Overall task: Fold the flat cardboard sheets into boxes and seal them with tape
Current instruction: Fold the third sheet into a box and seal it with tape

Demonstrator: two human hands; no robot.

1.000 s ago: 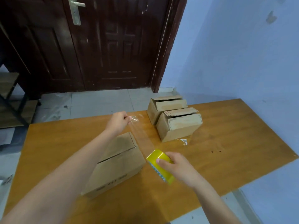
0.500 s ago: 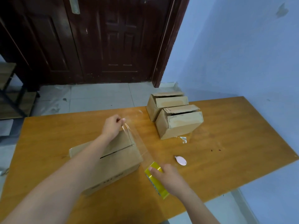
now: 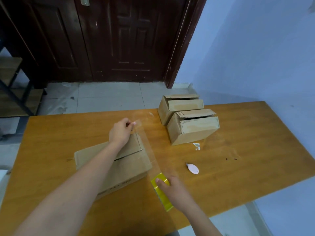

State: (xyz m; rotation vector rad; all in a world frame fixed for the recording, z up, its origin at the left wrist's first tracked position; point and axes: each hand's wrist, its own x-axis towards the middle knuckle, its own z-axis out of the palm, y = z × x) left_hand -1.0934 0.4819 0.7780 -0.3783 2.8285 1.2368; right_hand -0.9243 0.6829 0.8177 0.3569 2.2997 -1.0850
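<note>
Left hand (image 3: 120, 132) pinched the free end of the clear tape strip (image 3: 146, 147) between thumb and fingertips, raised just past the far right corner of the box (image 3: 115, 165). Right hand (image 3: 172, 188) gripped the yellow tape roll (image 3: 161, 189), thumb laid across its face, low and near the front edge of the worktop (image 3: 247, 167). The two hands were well apart, with the strip stretched between them.

Risks, as judged:
- The strip ran beside the box's right end, not over the top seam. Lowered from there, it would likely land off the seam or on the worktop.
- A long unsupported run of thin tape could twist, sag or fold onto itself if tension dropped at either hand.
- The pinched end looked crumpled; it might stick to the fingers and lift when released.
- Neither hand pressed on the box, so a pull on the tape could drag or turn it.

Positions, left to right:
- The box lay under the left forearm, its top flaps closed with the seam dark and seemingly untaped.
- The strip passed just right of it.
- A small white cutter (image 3: 193, 168) lay right of the right hand, near but apart.
- Two folded boxes (image 3: 189, 123) sat beyond it, well apart from both hands, flaps partly raised.
</note>
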